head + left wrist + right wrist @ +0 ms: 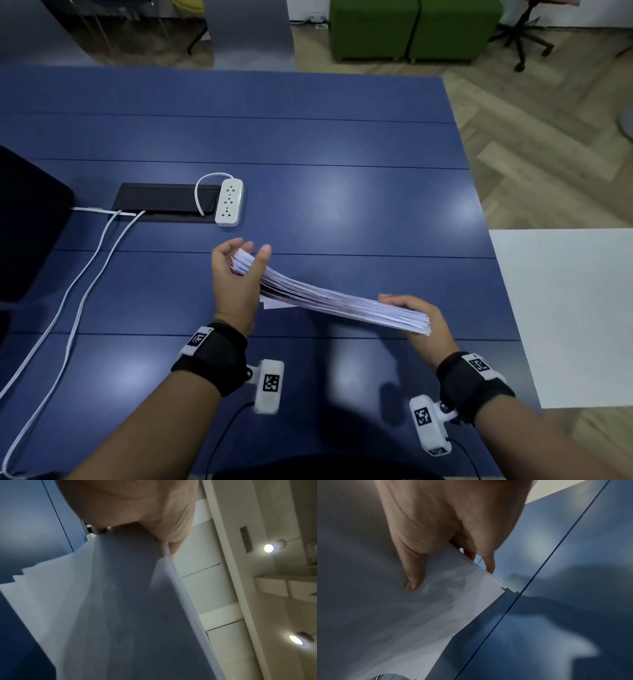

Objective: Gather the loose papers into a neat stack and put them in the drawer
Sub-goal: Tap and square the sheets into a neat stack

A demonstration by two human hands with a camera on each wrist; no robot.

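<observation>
A thick stack of white papers (325, 301) hangs just above the blue table (342, 192), slanting from far left to near right. My left hand (251, 250) cups its far end, thumb on one side and curled fingers on the other. My right hand (407, 308) grips the near right end, thumb on top and fingers underneath. In the left wrist view the palm (128, 507) sits against the uneven sheets (51, 601). The right wrist view shows the thumb of my right hand (450, 577) pressing on the top sheet (453, 595). A white corner (274, 304) shows on the table beneath the stack. No drawer is in view.
A white power strip (229, 204) lies beside a black cable hatch (164, 202), with white cables (85, 274) running to the near left. A dark screen (27, 222) stands at the left edge. A white surface (565, 308) adjoins the table's right side.
</observation>
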